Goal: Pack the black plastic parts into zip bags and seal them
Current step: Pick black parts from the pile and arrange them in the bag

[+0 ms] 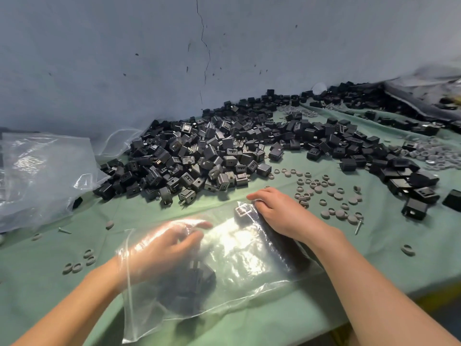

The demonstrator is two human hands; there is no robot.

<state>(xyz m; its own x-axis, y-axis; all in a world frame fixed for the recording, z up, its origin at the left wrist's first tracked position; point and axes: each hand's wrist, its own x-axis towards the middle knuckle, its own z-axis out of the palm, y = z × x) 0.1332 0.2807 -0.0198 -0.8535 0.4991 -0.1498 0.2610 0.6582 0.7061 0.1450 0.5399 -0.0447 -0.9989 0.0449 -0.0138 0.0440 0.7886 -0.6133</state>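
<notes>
On green cloth [37, 270], a clear crinkled zip bag [239, 255] holds black parts [192, 278].

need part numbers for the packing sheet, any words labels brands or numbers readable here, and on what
No text in this view can be read.
black parts: a few carry tiny pale marks, too small to read.
zip bag: clear, no print seen; glare covers part of it.
large plastic bag, grey rings and caps, green cloth: no lettering seen.
</notes>
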